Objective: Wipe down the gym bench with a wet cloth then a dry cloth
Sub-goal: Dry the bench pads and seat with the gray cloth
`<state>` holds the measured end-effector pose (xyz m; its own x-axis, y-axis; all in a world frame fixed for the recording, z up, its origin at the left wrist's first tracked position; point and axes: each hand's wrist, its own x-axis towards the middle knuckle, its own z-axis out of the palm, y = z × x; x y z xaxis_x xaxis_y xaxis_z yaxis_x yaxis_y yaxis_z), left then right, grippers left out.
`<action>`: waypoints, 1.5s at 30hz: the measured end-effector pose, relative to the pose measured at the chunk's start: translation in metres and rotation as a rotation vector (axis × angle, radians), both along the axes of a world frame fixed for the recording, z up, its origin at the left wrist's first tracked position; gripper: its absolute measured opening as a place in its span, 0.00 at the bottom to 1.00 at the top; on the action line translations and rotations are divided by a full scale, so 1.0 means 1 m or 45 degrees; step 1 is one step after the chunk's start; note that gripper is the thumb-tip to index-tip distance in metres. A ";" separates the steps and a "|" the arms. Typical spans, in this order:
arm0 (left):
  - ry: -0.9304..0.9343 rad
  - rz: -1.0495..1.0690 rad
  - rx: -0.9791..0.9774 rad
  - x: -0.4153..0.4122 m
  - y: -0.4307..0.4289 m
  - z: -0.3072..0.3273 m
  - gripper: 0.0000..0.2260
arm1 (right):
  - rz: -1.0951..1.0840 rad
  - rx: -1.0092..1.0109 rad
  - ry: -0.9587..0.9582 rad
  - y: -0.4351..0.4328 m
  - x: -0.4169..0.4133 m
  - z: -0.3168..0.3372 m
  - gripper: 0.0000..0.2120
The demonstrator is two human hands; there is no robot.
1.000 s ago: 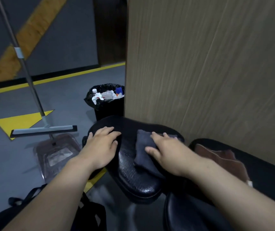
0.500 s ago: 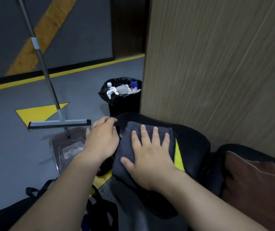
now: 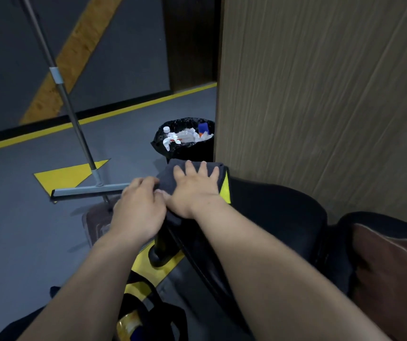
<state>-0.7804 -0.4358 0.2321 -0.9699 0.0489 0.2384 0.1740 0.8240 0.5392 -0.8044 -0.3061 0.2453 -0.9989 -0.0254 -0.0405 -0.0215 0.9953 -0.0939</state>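
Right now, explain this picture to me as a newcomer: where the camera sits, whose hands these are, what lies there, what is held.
There is no machine: one camera worn on a person's head looks down at their two bare hands. The right hand lies flat, fingers spread, pressing a folded dark grey cloth onto the end of the black padded gym bench. The left hand sits beside it, fingers bent at the cloth's edge; whether they pinch it is unclear. A brown folded cloth lies farther right on the bench. On the grey floor stand a black bin full of rubbish and a long-handled floor squeegee.
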 end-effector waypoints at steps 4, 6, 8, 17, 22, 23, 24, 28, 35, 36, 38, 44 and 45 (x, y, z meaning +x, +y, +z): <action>-0.021 -0.137 -0.041 0.006 0.018 -0.001 0.19 | 0.046 -0.048 -0.003 0.061 0.011 0.003 0.41; -0.018 -0.241 -0.085 0.009 0.028 -0.002 0.20 | 0.056 -0.035 0.000 0.097 0.027 0.006 0.40; -0.014 -0.335 -0.174 0.011 0.036 -0.005 0.20 | 0.028 -0.013 -0.016 0.129 0.048 0.009 0.39; -0.112 -0.496 -0.256 0.012 0.044 -0.011 0.23 | -0.243 0.087 -0.069 0.125 0.151 0.008 0.40; -0.112 -0.531 -0.250 0.010 0.039 -0.015 0.25 | -0.458 0.036 0.129 0.062 0.192 -0.013 0.42; -0.117 -0.531 -0.251 0.009 0.039 -0.016 0.25 | -0.483 -0.006 0.152 0.054 0.193 -0.015 0.40; -0.117 -0.530 -0.253 0.009 0.039 -0.016 0.25 | -0.508 -0.028 0.166 0.049 0.193 -0.018 0.40; -0.096 -0.517 -0.261 0.009 0.040 -0.018 0.25 | -0.516 -0.043 0.167 0.060 0.191 -0.009 0.40; -0.153 -0.548 -0.231 0.011 0.035 -0.016 0.28 | -0.584 -0.071 -0.049 0.147 0.144 0.009 0.41; -0.176 -0.555 -0.224 0.012 0.035 -0.013 0.31 | -0.572 -0.065 -0.083 0.157 0.135 0.010 0.41; -0.252 -0.584 -0.245 0.016 0.035 -0.007 0.42 | -0.540 -0.053 -0.113 0.172 0.117 0.011 0.41; -0.367 -0.602 -0.318 0.022 0.040 0.004 0.59 | -0.405 -0.098 -0.102 0.199 0.076 0.011 0.38; -0.381 -0.603 -0.323 0.022 0.040 0.004 0.58 | -0.379 -0.101 -0.104 0.199 0.071 0.011 0.38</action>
